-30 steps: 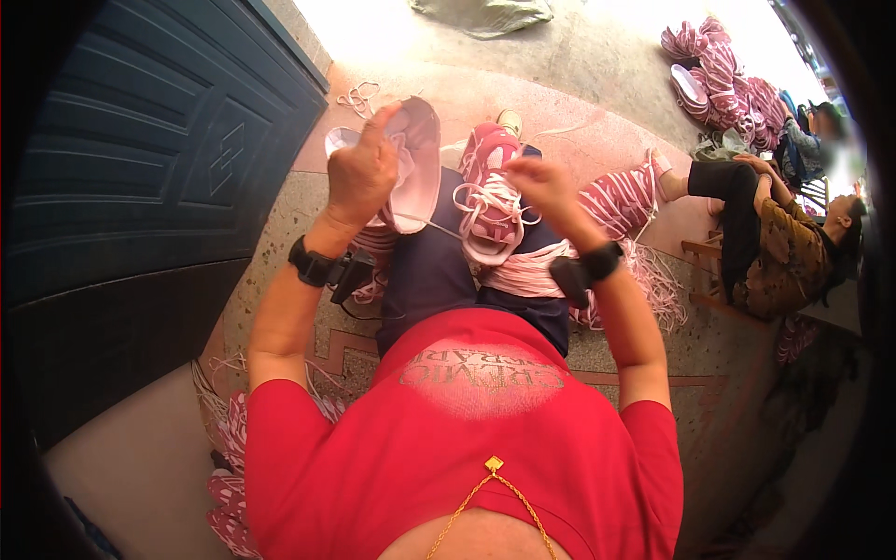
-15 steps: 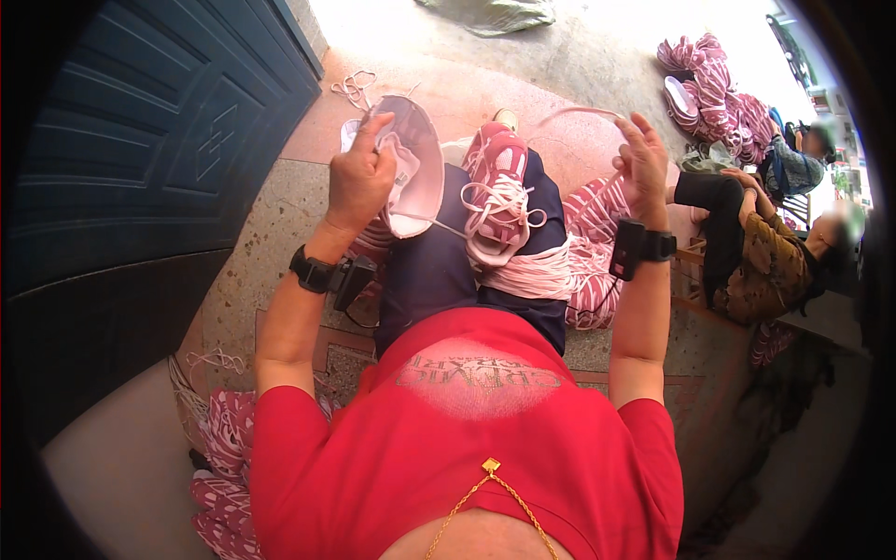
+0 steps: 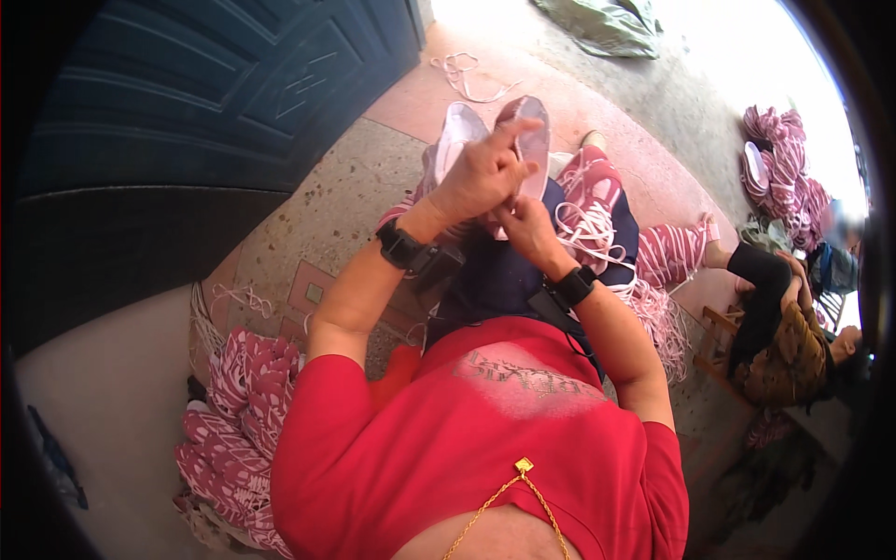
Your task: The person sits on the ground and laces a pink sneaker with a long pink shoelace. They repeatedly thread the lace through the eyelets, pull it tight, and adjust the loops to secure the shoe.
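- Clock directions are taken from the hands.
- Right hand (image 3: 534,231): set close against the left over the lap, fingers drawn in narrow; whether a lace is pinched there cannot be told.
- Left hand (image 3: 479,177): placed over the open shoe (image 3: 539,147), forefinger stretched out; how firmly the shoe is gripped cannot be told.
- Open shoe: seen just past the hands, toward 1, pale inside shown; its front is hidden, so its lacing cannot be judged.
- White-lined shoe (image 3: 457,128): seen just beside it, at 11; partly covered.
- Laced shoe (image 3: 597,189): rested on the thigh at 3; white lace is threaded across the front, loops left loose. Threading is judged largely done here, tidying not.
- Striped bundle (image 3: 667,252): laid beyond that shoe, between 3 and 4.
- Loose lace (image 3: 464,84): dropped on the floor toward 12, in no shoe.
- Pink pile (image 3: 238,429): heaped at 8; finished or waiting, cannot be told.
- Co-worker (image 3: 793,341): seated at 4.
- Far pile (image 3: 791,159): stacked at 3, likewise unjudged.
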A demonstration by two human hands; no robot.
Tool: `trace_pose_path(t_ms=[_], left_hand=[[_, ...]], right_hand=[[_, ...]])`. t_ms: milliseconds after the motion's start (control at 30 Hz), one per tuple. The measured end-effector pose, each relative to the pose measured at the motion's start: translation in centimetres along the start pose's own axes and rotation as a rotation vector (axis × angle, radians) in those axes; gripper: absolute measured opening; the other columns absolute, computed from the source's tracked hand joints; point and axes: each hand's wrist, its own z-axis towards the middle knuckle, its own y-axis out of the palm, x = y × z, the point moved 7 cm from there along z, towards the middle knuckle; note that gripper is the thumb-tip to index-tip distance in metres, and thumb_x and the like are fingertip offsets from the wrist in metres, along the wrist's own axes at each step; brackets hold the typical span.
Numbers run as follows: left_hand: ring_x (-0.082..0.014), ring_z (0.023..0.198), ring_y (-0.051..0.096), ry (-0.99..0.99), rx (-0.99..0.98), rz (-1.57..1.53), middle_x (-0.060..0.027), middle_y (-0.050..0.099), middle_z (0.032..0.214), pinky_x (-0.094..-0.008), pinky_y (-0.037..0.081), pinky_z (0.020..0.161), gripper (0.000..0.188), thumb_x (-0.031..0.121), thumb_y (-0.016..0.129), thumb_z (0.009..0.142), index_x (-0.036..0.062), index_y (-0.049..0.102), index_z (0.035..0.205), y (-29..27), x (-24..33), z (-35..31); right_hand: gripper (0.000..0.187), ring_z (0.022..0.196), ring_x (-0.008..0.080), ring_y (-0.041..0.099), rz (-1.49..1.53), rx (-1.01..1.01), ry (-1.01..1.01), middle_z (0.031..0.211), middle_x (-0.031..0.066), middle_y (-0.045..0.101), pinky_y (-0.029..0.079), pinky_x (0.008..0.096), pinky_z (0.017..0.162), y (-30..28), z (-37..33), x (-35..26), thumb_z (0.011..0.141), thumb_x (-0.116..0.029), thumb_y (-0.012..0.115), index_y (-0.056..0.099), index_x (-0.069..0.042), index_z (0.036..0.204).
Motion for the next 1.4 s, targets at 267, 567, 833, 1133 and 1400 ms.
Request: trace_pose_path(t_ms=[267, 567, 833, 1133, 1400], left_hand=[[-0.012, 0.076, 0.058, -0.565, 0.188, -0.316, -0.0068, 0.063, 0.086, -0.0249, 0.047, 0.072, 0.031, 0.009, 0.049, 0.09, -0.0009, 0.052, 0.119, 0.0, -21.1, -6.3], [-0.0205, 0.094, 0.06, -0.244, -0.172, 0.119, -0.0135, 0.066, 0.103, -0.0303, 0.046, 0.085, 0.03, 0.006, 0.054, 0.085, -0.0007, 0.058, 0.113, 2.5, -21.3, -5.4], [-0.0038, 0.058, 0.048, -0.461, -0.174, -0.043, 0.0037, 0.055, 0.068, -0.0215, 0.038, 0.049, 0.024, 0.009, 0.059, 0.086, 0.0022, 0.058, 0.108, -0.2, -18.6, -4.8], [-0.0072, 0.067, 0.051, 0.047, -0.345, 0.199, -0.0064, 0.058, 0.1, -0.023, 0.045, 0.06, 0.049, 0.007, 0.071, 0.077, 0.008, 0.052, 0.122, 9.3, 0.3, -5.2], [-0.0355, 0.093, 0.061, 0.08, -0.618, 0.59, -0.0146, 0.064, 0.097, -0.0386, 0.049, 0.078, 0.034, 0.012, 0.064, 0.081, 0.0112, 0.058, 0.114, 18.1, -3.3, -7.0]], right_hand=[[0.029, 0.072, 0.034, 0.064, -0.103, 0.015, 0.026, 0.076, 0.0224, 0.064, 0.046, 0.0392, 0.066, -1.2, -1.5, -0.4, 0.088, -0.026, 0.054, 0.064, 0.001, 0.092], [0.026, 0.046, 0.0049, 0.04, 0.088, 0.04, 0.102, 0.053, -0.0041, 0.045, 0.031, 0.0233, 0.042, -1.7, -1.7, 0.5, 0.09, -0.029, 0.059, 0.064, -0.004, 0.082], [0.037, 0.041, 0.0085, 0.042, 0.386, -0.005, 0.213, 0.052, -0.0004, 0.048, 0.036, 0.0251, 0.039, -2.7, -3.6, 4.0, 0.09, -0.029, 0.059, 0.056, -0.003, 0.064], [0.021, 0.059, 0.0086, 0.055, 1.078, 0.347, 0.2, 0.079, 0.0002, 0.062, 0.038, 0.0209, 0.044, -16.3, -12.8, 14.2, 0.095, -0.028, 0.053, 0.057, -0.008, 0.097], [0.022, 0.043, 0.0022, 0.034, 0.633, 0.781, 0.135, 0.083, 0.002, 0.064, 0.035, 0.0214, 0.037, -21.4, -16.6, 15.4, 0.096, -0.029, 0.051, 0.058, -0.008, 0.094]])
